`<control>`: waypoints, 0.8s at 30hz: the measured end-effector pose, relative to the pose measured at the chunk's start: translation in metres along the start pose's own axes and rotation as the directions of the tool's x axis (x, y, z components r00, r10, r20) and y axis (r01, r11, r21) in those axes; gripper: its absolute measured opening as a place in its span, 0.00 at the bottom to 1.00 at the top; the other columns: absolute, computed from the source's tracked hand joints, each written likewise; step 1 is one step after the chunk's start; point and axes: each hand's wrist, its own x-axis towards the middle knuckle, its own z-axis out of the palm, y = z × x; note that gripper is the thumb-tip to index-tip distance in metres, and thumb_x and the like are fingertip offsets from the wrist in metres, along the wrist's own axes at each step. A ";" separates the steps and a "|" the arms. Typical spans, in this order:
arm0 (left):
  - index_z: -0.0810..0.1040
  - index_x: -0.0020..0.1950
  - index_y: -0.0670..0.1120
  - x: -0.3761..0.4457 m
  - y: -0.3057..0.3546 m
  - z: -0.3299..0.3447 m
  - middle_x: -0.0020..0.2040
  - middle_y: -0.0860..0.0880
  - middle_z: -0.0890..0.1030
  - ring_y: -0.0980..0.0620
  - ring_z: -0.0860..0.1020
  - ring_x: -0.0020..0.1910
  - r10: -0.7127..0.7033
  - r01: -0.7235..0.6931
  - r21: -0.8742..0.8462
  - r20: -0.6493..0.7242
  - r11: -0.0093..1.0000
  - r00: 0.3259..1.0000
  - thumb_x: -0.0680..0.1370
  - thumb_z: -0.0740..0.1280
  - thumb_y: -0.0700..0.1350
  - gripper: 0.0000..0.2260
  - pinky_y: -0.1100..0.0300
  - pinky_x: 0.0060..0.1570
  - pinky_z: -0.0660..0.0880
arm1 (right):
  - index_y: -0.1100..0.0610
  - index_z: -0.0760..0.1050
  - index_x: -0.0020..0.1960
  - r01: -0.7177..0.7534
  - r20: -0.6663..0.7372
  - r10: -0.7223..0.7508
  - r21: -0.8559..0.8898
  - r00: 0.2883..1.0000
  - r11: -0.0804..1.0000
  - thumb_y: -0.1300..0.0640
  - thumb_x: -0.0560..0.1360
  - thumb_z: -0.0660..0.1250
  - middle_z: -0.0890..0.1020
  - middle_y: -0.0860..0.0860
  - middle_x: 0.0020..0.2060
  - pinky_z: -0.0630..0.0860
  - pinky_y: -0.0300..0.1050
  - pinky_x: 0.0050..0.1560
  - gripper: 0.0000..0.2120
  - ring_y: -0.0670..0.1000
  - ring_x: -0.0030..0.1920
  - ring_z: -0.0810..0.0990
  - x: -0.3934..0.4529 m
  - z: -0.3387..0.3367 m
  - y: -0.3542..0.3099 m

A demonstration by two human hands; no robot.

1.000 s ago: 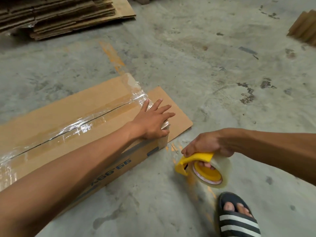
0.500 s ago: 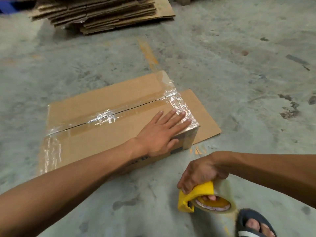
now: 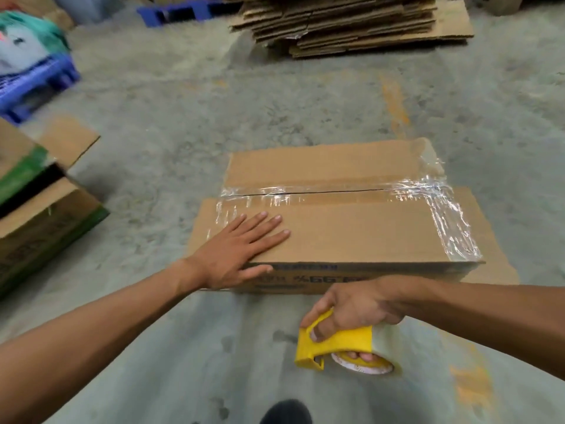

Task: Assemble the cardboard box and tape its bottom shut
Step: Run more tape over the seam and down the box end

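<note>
Cardboard box (image 3: 351,237) long axis left-right, taped seam up; left hand (image 3: 235,252) flat on it; right hand (image 3: 351,307) grasping tape dispenser (image 3: 339,347)

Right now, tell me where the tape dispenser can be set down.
Bare concrete floor lies between the arms, before the cardboard box; more lies between it and the flattened cardboard stack. The left side is crowded by another carton.

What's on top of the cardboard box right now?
On the cardboard box: clear tape along the centre seam and across both ends, plus the left hand lying flat near the left end. The tape beneath the hand and the box's inside are hidden.
</note>
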 end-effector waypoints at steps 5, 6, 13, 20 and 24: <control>0.44 0.79 0.59 -0.033 -0.024 0.008 0.81 0.56 0.43 0.51 0.39 0.79 -0.127 0.125 -0.059 -0.030 0.990 0.991 0.79 0.53 0.67 0.33 0.42 0.76 0.45 | 0.53 0.72 0.72 0.009 0.053 -0.007 -0.023 0.999 1.000 0.58 0.78 0.68 0.81 0.54 0.28 0.78 0.42 0.29 0.23 0.50 0.21 0.77 0.012 0.002 -0.011; 0.45 0.80 0.59 -0.032 -0.024 0.011 0.81 0.56 0.45 0.50 0.40 0.79 -0.130 0.127 -0.064 -0.049 0.990 0.990 0.79 0.54 0.67 0.33 0.41 0.76 0.45 | 0.52 0.72 0.72 0.006 0.053 -0.005 -0.022 0.999 1.000 0.58 0.78 0.68 0.81 0.55 0.29 0.78 0.43 0.30 0.22 0.50 0.21 0.77 0.013 0.003 -0.011; 0.49 0.80 0.58 -0.003 0.006 0.018 0.81 0.55 0.47 0.48 0.41 0.79 -0.122 0.103 -0.143 -0.137 0.984 0.983 0.79 0.54 0.66 0.32 0.38 0.75 0.40 | 0.49 0.74 0.70 -0.027 0.055 0.026 0.018 0.998 0.999 0.57 0.78 0.70 0.81 0.56 0.32 0.79 0.43 0.27 0.21 0.52 0.24 0.77 -0.005 -0.003 -0.007; 0.52 0.80 0.54 0.084 0.112 0.010 0.81 0.51 0.47 0.43 0.39 0.79 -0.051 0.009 -0.264 -0.155 0.964 0.987 0.80 0.57 0.56 0.30 0.35 0.69 0.31 | 0.46 0.79 0.64 -0.051 -0.035 0.050 -0.016 0.998 0.999 0.56 0.77 0.70 0.82 0.52 0.30 0.76 0.37 0.23 0.16 0.50 0.25 0.78 -0.068 -0.045 -0.003; 0.50 0.80 0.55 0.116 0.144 -0.004 0.81 0.51 0.42 0.44 0.33 0.77 -0.004 -0.022 -0.360 -0.070 0.933 0.998 0.81 0.59 0.50 0.30 0.35 0.67 0.28 | 0.42 0.81 0.62 -0.095 -0.036 0.095 -0.003 0.995 0.995 0.54 0.77 0.71 0.78 0.63 0.36 0.77 0.39 0.22 0.16 0.54 0.27 0.76 -0.126 -0.087 0.005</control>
